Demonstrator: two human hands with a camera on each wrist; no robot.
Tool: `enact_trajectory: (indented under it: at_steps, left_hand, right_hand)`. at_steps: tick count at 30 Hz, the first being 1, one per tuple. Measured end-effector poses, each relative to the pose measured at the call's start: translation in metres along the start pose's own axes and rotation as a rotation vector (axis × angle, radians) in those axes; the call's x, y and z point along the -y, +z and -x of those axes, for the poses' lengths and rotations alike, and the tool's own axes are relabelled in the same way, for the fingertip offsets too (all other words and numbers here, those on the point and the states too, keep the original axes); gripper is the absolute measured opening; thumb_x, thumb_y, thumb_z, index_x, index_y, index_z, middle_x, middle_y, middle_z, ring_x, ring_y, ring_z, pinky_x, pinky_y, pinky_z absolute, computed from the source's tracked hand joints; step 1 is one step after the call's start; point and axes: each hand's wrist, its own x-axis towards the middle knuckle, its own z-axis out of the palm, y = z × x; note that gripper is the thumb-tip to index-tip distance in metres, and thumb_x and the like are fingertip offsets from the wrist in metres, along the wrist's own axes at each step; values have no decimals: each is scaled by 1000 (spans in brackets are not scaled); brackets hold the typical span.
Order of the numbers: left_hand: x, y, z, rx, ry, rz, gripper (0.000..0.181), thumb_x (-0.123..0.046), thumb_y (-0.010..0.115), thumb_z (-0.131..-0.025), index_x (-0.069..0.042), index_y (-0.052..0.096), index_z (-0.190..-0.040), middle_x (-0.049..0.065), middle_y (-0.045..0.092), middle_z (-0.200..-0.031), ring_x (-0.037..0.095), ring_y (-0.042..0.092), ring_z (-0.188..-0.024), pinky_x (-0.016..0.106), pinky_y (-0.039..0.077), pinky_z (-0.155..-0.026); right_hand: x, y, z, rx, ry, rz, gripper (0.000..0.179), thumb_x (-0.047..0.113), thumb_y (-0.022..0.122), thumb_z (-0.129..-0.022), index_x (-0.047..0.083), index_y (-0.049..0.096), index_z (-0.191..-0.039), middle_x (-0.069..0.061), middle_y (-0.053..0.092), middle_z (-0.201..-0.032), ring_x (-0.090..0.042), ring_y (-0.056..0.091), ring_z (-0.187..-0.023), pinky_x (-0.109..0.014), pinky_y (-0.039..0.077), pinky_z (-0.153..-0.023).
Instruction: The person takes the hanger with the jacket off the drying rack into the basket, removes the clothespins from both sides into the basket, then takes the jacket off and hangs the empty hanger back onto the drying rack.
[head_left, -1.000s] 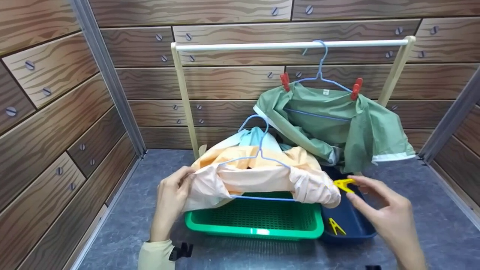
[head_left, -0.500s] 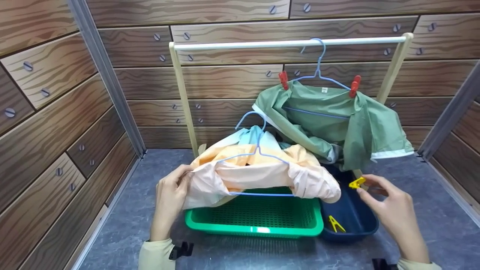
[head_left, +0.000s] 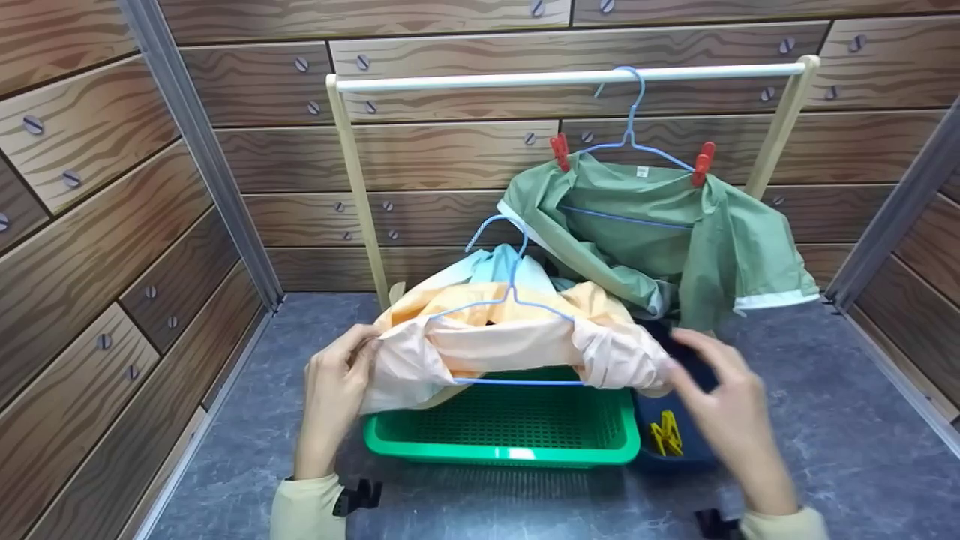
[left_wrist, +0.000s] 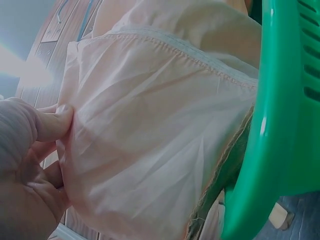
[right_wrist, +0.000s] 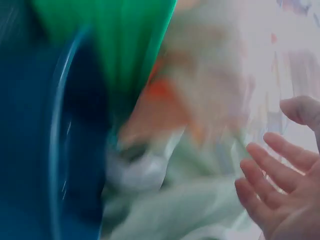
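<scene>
A pale peach-and-blue shirt (head_left: pixel 510 349) lies over a blue hanger (head_left: pixel 517 383) whose hook stands up, in the head view. My left hand (head_left: pixel 336 390) pinches the shirt's left sleeve between thumb and fingers; the left wrist view shows the thumb pressing the cloth (left_wrist: pixel 135 130). Beside the right sleeve, my right hand (head_left: pixel 724 416) has its thumb right at the cloth. In the right wrist view its fingers (right_wrist: pixel 270 175) are spread, with nothing held. Yellow clothespins (head_left: pixel 666 433) lie in the dark blue bin (head_left: pixel 679 461), partly behind that hand.
Under the shirt sits a green basket (head_left: pixel 502 453). Behind, a rack with a white bar (head_left: pixel 480 79) carries a green shirt (head_left: pixel 630 217) on another blue hanger (head_left: pixel 631 120), with red clothespins (head_left: pixel 703 163) at both shoulders. Wood-patterned walls enclose the table (head_left: pixel 450 510).
My right hand has let go of a yellow clothespin, which now lies in the blue bin, and has moved left to the shirt's right sleeve. The left hand keeps its hold.
</scene>
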Motion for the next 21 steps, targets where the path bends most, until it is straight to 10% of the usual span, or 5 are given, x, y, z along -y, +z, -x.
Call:
enact_trajectory:
  at_steps: [9, 21]
  left_hand:
    - [-4, 3, 1, 2, -3, 19, 6, -18, 67, -87, -24, 69, -89, -11, 51, -64, 7, 44, -55, 29, 36, -52]
    - [-4, 3, 1, -42, 14, -4, 6, -19, 67, -88, -24, 68, -89, -14, 52, -65, 7, 45, -55, 28, 36, -52]
  right_hand:
    - [48, 53, 0, -39, 3, 40, 46, 38, 77, -76, 15, 65, -115, 0, 61, -117, -23, 50, -108, -45, 35, -89]
    - [33, 63, 1, -221, 127, 193, 19, 22, 77, -75, 21, 71, -94, 5, 63, -84, -18, 54, -79, -40, 37, -63]
